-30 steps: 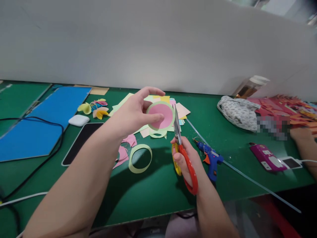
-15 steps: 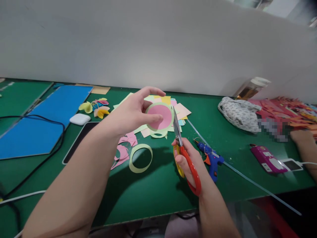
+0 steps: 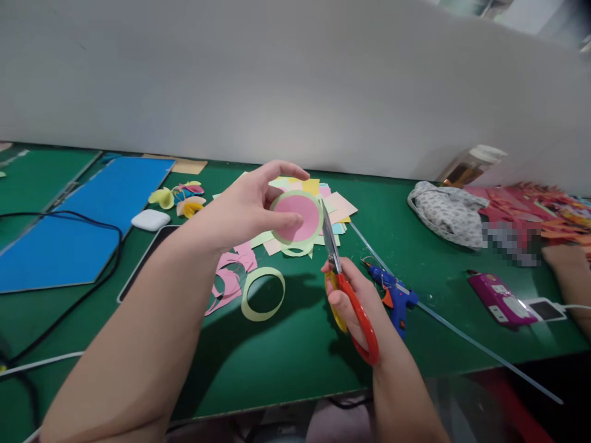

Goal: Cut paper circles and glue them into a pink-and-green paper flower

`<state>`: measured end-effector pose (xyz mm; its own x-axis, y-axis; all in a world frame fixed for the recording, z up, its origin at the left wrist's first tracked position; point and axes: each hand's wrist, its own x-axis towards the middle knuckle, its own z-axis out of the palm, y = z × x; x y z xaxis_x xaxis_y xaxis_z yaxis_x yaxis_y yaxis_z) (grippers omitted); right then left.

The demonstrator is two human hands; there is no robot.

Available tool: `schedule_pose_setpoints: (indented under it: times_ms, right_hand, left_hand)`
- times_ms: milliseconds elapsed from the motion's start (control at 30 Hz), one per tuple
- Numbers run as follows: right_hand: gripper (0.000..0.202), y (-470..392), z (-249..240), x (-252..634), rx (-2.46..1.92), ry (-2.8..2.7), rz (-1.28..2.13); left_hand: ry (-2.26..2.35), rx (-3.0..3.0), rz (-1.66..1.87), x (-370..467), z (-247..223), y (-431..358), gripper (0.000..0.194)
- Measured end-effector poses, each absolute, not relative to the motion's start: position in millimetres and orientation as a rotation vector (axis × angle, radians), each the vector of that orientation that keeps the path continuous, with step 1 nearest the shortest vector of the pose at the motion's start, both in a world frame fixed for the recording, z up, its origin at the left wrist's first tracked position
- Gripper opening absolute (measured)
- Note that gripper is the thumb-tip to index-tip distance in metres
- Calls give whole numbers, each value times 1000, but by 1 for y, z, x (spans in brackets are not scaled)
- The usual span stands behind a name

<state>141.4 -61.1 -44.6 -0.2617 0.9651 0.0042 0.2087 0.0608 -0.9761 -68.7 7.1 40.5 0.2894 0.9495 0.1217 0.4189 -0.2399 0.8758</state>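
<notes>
Between the thumb and fingers of my left hand point(image 3: 256, 206) is a pink paper circle point(image 3: 305, 215) lying on a slightly larger pale green paper circle point(image 3: 282, 239), raised above the table. My right hand point(image 3: 355, 295) grips scissors point(image 3: 361, 317) with one red and one yellow handle. Their blades point up and away, right at the right edge of the paper circles. Below, a pale green paper ring point(image 3: 263, 315) and pink paper offcuts point(image 3: 228, 283) lie on the green table. Behind my left hand sits a pile of coloured paper point(image 3: 339, 206), partly hidden.
A blue glue gun point(image 3: 392, 292) with a long glue stick point(image 3: 489, 351) lies to the right. Further right are a purple box point(image 3: 498, 298), a patterned cloth pouch point(image 3: 450, 212), a jar point(image 3: 475, 163) and another person's arm point(image 3: 570, 271). A blue board point(image 3: 92, 215) and cables lie left.
Hands, paper circles and scissors hold almost the same pose. The scissors' handles have shifted very slightly to the right, and the camera view has moved a little.
</notes>
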Motion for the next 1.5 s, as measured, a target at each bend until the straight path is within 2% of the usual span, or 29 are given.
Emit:
schedule_pose_setpoints:
  times_ms: [300,500,1500]
  right_hand:
    - [63,-62,-44,142,-1185,-1559,1297]
    - [73,-60,-49,144,-1130,-1564,1292]
    - [75,-56,-51,144,-1165,-1630,1165]
  left_hand:
    - [1239,1840,873,-73,39,8,53]
    - [1223,1823,881,-68,41,6,54]
    - [1188,1834,796,-53,34,8,54]
